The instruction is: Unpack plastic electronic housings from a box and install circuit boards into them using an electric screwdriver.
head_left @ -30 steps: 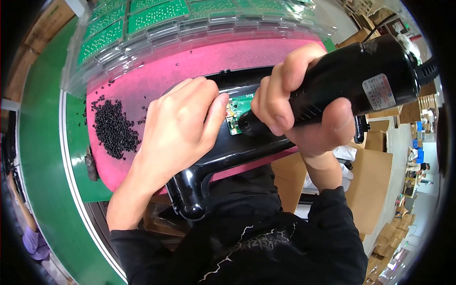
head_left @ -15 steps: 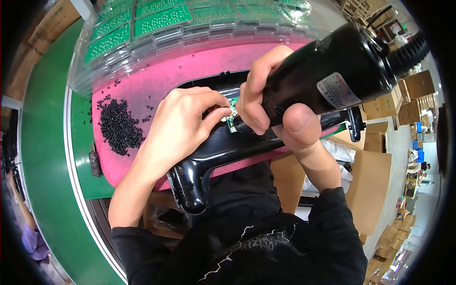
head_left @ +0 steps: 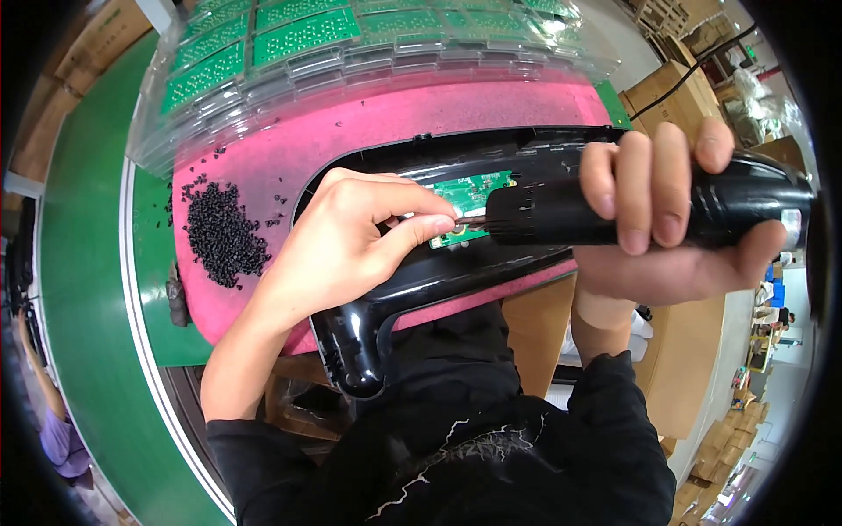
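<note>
My right hand [head_left: 653,202] is wrapped round a black electric screwdriver [head_left: 553,210], tilted almost level with its bit pointing left. At the bit's tip, the thumb and forefinger of my left hand [head_left: 346,232] are pinched together; whatever they hold is hidden by the fingertips. Below them a green circuit board [head_left: 478,186] sits inside a long, glossy black plastic housing [head_left: 430,285]. The screwdriver's nose and my left fingers cover part of the board. The housing lies on a pink mat [head_left: 386,114], its short rounded leg reaching toward me.
A heap of small black screws [head_left: 224,232] lies on the mat's left side, with a few strays around it. Clear plastic trays [head_left: 307,92] of green boards stand at the back. An open cardboard box [head_left: 680,351] is at my right. A person in purple [head_left: 63,438] appears far left.
My right hand has swung the screwdriver from steeply raised over the board to nearly level, moving right. Its bit now meets my left fingertips, which have shifted slightly right. More of the board shows.
</note>
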`<act>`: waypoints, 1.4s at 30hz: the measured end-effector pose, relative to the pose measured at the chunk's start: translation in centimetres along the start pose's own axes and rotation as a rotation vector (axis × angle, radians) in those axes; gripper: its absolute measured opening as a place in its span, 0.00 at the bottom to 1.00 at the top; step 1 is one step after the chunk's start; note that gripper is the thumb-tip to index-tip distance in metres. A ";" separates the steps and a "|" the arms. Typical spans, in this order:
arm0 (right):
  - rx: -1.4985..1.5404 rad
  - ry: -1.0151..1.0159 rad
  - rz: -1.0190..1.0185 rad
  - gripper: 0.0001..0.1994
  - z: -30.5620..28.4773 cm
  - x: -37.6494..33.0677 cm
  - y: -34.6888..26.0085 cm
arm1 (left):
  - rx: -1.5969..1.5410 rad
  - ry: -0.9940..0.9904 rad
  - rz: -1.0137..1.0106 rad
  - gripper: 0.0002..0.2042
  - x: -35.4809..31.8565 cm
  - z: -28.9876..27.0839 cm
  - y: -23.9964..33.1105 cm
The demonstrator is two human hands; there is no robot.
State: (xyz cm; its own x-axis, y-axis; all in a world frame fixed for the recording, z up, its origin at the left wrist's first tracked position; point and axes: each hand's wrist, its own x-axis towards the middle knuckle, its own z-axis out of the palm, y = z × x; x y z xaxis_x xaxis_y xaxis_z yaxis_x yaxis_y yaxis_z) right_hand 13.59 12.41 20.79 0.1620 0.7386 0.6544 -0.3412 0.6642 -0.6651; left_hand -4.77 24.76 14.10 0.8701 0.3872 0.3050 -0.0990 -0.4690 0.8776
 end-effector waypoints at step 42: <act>-0.492 0.103 0.209 0.28 -3.9 -1.8 0.7 | 0.452 0.149 0.212 0.14 0.9 0.9 0.9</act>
State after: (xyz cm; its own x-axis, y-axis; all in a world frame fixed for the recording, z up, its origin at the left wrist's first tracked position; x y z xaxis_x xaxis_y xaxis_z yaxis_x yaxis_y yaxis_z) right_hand 16.66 11.95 17.77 0.2360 0.8515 0.4682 0.0939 0.4596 -0.8832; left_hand -3.62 24.05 14.82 0.7721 0.3398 0.5371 -0.0183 -0.8328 0.5532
